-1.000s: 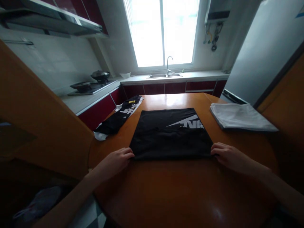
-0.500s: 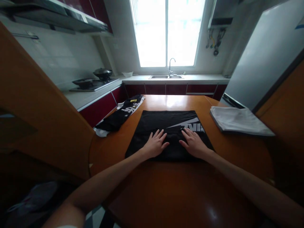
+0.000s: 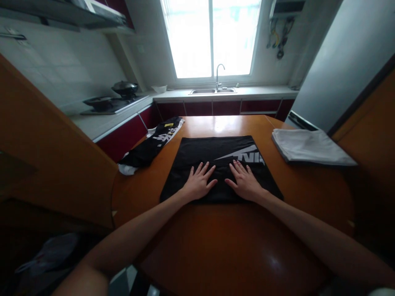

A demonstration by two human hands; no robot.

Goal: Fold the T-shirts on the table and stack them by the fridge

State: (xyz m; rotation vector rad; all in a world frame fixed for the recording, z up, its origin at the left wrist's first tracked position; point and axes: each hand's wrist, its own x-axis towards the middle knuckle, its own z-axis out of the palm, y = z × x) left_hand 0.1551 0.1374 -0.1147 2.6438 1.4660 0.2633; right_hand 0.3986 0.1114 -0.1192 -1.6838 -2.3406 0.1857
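Note:
A black garment (image 3: 212, 149) with a pale swoosh and lettering lies folded in a flat, near-rectangular shape on the brown wooden table (image 3: 228, 238). On its left half my left hand (image 3: 199, 181) rests palm down, fingers spread. My right hand (image 3: 244, 181) lies flat to the right of it, fingertips just below the lettering. Both hands touch the cloth and grip nothing. The exact kind of garment cannot be made out, since it is folded and partly covered by my hands.
To the left lies a black-and-white printed garment (image 3: 152, 144) with a yellow patch. A stack of folded white cloth (image 3: 310, 144) sits at the table's right. Beyond are the sink (image 3: 202, 91), a stove with a lidded pan (image 3: 124, 87), and a refrigerator (image 3: 327, 74).
My right hand has slid slightly left over the garment, closer to my left hand. The camera has tilted a little downward, so the room sits shifted in view. Both hands stay flat.

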